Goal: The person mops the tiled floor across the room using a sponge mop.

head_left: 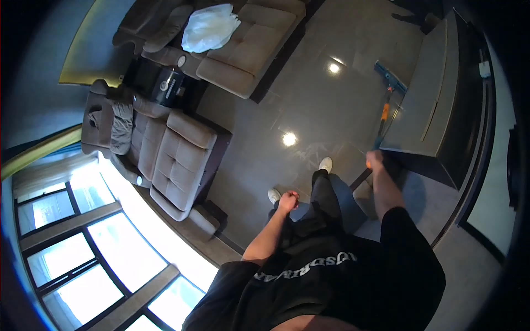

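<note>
My right hand [374, 160] is wrapped round the end of the handle of a long-handled floor mop [384, 112]. Its pole is orange and teal, and its narrow teal head [391, 76] rests on the grey tiled floor [314, 99] beside a low dark cabinet [425, 105]. Whether the head carries a sponge or a rubber blade cannot be made out. My left hand [289, 202] hangs in front of my body with curled fingers, and nothing shows in it.
Brown recliner sofas [185, 140] line the left side, with a white plastic bag [210, 27] on the far one. A black box [167, 87] sits between them. Bright windows [127, 248] are at lower left. Something pale and rounded [364, 197] is by my right leg.
</note>
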A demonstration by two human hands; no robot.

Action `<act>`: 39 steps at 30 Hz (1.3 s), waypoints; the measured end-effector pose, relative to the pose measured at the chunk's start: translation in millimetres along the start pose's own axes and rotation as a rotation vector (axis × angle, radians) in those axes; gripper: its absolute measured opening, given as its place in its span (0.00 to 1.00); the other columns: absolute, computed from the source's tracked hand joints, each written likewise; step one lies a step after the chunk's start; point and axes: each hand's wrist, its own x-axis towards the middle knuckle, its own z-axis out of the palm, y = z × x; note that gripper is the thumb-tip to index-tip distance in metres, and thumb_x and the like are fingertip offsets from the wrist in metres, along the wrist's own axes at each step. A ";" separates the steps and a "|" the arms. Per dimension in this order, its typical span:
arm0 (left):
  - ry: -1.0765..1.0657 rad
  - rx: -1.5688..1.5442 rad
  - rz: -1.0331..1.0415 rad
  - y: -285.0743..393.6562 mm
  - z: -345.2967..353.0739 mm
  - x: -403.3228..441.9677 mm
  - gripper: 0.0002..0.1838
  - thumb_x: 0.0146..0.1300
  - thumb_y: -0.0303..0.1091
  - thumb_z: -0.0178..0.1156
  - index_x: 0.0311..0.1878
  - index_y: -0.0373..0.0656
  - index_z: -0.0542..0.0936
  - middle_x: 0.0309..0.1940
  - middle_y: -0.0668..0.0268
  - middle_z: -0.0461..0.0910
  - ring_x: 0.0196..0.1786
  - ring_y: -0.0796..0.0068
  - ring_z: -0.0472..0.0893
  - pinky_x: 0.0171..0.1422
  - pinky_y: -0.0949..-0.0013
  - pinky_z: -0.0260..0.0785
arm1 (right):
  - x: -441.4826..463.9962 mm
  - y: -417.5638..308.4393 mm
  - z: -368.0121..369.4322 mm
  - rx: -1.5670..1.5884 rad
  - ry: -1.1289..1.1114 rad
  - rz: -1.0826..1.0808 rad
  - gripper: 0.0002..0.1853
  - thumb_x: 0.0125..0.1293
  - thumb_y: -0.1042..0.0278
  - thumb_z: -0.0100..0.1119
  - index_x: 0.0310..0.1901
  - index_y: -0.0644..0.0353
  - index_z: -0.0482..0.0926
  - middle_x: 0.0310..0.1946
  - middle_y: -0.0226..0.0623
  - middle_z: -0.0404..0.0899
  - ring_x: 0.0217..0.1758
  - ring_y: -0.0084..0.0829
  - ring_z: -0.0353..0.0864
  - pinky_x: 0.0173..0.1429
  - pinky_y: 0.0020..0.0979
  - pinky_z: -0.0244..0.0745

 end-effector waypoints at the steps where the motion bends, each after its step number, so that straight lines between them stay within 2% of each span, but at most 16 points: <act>1: -0.033 0.065 -0.020 -11.3 -2.6 -1.1 0.06 0.55 0.31 0.47 0.31 0.39 0.71 0.13 0.63 0.71 0.14 0.75 0.71 0.18 0.72 0.63 | -60.4 -12.9 -11.9 0.115 -0.136 0.065 0.08 0.40 0.73 0.57 0.22 0.69 0.74 0.20 0.50 0.76 0.26 0.42 0.79 0.28 0.36 0.73; 7: -0.159 0.541 -0.091 -56.1 -70.1 6.5 0.11 0.53 0.37 0.50 0.29 0.39 0.77 0.17 0.63 0.76 0.17 0.73 0.75 0.22 0.71 0.66 | -194.1 68.2 32.3 0.009 0.000 0.071 0.17 0.44 0.68 0.56 0.37 0.68 0.72 0.35 0.54 0.76 0.42 0.47 0.76 0.43 0.38 0.71; 11: 0.023 0.378 0.070 -82.1 -134.2 3.0 0.09 0.51 0.34 0.52 0.30 0.39 0.76 0.19 0.61 0.77 0.21 0.72 0.77 0.28 0.72 0.69 | -292.8 113.6 16.2 0.150 -0.116 0.141 0.08 0.45 0.70 0.54 0.23 0.67 0.75 0.17 0.44 0.77 0.21 0.38 0.79 0.30 0.35 0.73; 13: 0.048 0.151 0.068 -86.3 -170.1 -11.6 0.09 0.51 0.33 0.52 0.29 0.38 0.76 0.18 0.60 0.76 0.20 0.71 0.77 0.27 0.71 0.69 | -319.2 173.1 79.2 0.136 0.090 -0.070 0.15 0.46 0.68 0.55 0.32 0.70 0.70 0.29 0.51 0.75 0.24 0.38 0.79 0.25 0.34 0.71; 14: 0.061 0.123 0.072 -95.2 -182.9 -16.1 0.09 0.51 0.33 0.52 0.29 0.38 0.76 0.18 0.61 0.76 0.19 0.71 0.76 0.26 0.71 0.68 | -287.2 240.0 134.9 0.152 -0.175 0.087 0.16 0.46 0.67 0.55 0.33 0.71 0.70 0.28 0.50 0.76 0.23 0.37 0.78 0.25 0.34 0.71; 15: 0.085 0.089 0.076 -106.9 -197.0 -15.9 0.09 0.51 0.33 0.52 0.28 0.38 0.76 0.17 0.61 0.76 0.19 0.71 0.76 0.25 0.71 0.68 | -381.1 166.7 54.3 0.165 -0.403 0.193 0.17 0.46 0.66 0.56 0.34 0.71 0.70 0.29 0.50 0.76 0.27 0.38 0.79 0.31 0.35 0.73; 17: 0.144 0.127 0.058 -151.4 -217.4 -50.0 0.08 0.51 0.32 0.52 0.29 0.38 0.77 0.17 0.61 0.76 0.18 0.71 0.76 0.23 0.70 0.68 | -453.7 203.3 87.4 0.131 -0.148 0.218 0.16 0.43 0.67 0.57 0.34 0.67 0.71 0.29 0.50 0.76 0.30 0.40 0.79 0.35 0.38 0.73; 19: 0.143 0.098 0.007 -205.9 -258.5 -46.4 0.09 0.52 0.32 0.52 0.30 0.37 0.77 0.17 0.60 0.76 0.18 0.71 0.76 0.22 0.70 0.69 | -445.8 271.7 178.5 -0.189 -0.358 0.003 0.18 0.42 0.65 0.58 0.35 0.67 0.71 0.28 0.50 0.76 0.32 0.43 0.79 0.37 0.40 0.73; 22: 0.194 -0.042 -0.113 -243.4 -306.6 -44.7 0.08 0.53 0.31 0.51 0.27 0.37 0.75 0.16 0.60 0.74 0.16 0.71 0.74 0.18 0.69 0.68 | -501.9 233.1 166.9 -0.142 0.114 -0.357 0.23 0.41 0.61 0.58 0.37 0.71 0.71 0.22 0.50 0.76 0.19 0.44 0.78 0.24 0.34 0.74; 23: 0.211 -0.103 -0.170 -260.1 -319.3 -56.0 0.08 0.54 0.31 0.50 0.25 0.37 0.75 0.15 0.60 0.74 0.15 0.71 0.74 0.17 0.69 0.68 | -523.7 212.7 131.8 -0.168 0.040 -0.332 0.20 0.41 0.62 0.58 0.33 0.71 0.72 0.22 0.50 0.77 0.21 0.43 0.78 0.24 0.35 0.74; 24: 0.229 -0.164 -0.228 -276.3 -324.5 -64.3 0.08 0.54 0.30 0.50 0.24 0.37 0.74 0.15 0.61 0.74 0.15 0.71 0.73 0.16 0.69 0.68 | -544.3 194.2 98.1 -0.194 -0.034 -0.308 0.18 0.41 0.63 0.59 0.29 0.72 0.74 0.23 0.51 0.77 0.23 0.43 0.79 0.25 0.36 0.75; 25: 0.209 -0.185 -0.293 -292.4 -322.4 -70.9 0.08 0.54 0.30 0.50 0.23 0.37 0.73 0.15 0.61 0.73 0.14 0.71 0.73 0.15 0.69 0.67 | -538.6 193.6 86.9 -0.136 -0.158 0.077 0.16 0.42 0.64 0.58 0.26 0.73 0.74 0.23 0.51 0.77 0.24 0.43 0.80 0.25 0.36 0.75; 29: 0.182 -0.157 -0.423 -327.5 -304.4 -97.7 0.09 0.54 0.29 0.50 0.22 0.36 0.72 0.15 0.61 0.73 0.13 0.71 0.72 0.13 0.70 0.66 | -538.5 171.5 25.5 -0.102 -0.330 0.310 0.14 0.42 0.70 0.59 0.30 0.72 0.75 0.28 0.50 0.78 0.34 0.43 0.80 0.35 0.37 0.75; 32: 0.212 -0.216 -0.384 -322.5 -280.5 -99.2 0.09 0.54 0.31 0.51 0.20 0.39 0.71 0.14 0.63 0.72 0.12 0.74 0.70 0.13 0.72 0.65 | -553.5 143.7 34.7 -0.233 -0.159 0.123 0.18 0.43 0.66 0.60 0.33 0.73 0.75 0.29 0.50 0.78 0.37 0.45 0.79 0.36 0.38 0.75; 35: 0.180 -0.321 -0.316 -308.1 -249.9 -75.1 0.07 0.53 0.31 0.52 0.23 0.38 0.73 0.15 0.64 0.73 0.14 0.76 0.72 0.13 0.74 0.64 | -517.0 172.6 53.9 -0.191 -0.366 0.144 0.25 0.43 0.57 0.64 0.37 0.72 0.75 0.37 0.55 0.76 0.43 0.47 0.77 0.42 0.39 0.73; 39: 0.203 -0.383 -0.146 -259.7 -220.2 -70.4 0.06 0.52 0.31 0.52 0.26 0.38 0.74 0.16 0.64 0.74 0.15 0.76 0.72 0.14 0.75 0.63 | -498.8 176.2 37.7 -0.197 -0.290 0.123 0.26 0.42 0.56 0.64 0.37 0.73 0.75 0.37 0.56 0.76 0.44 0.47 0.76 0.42 0.39 0.72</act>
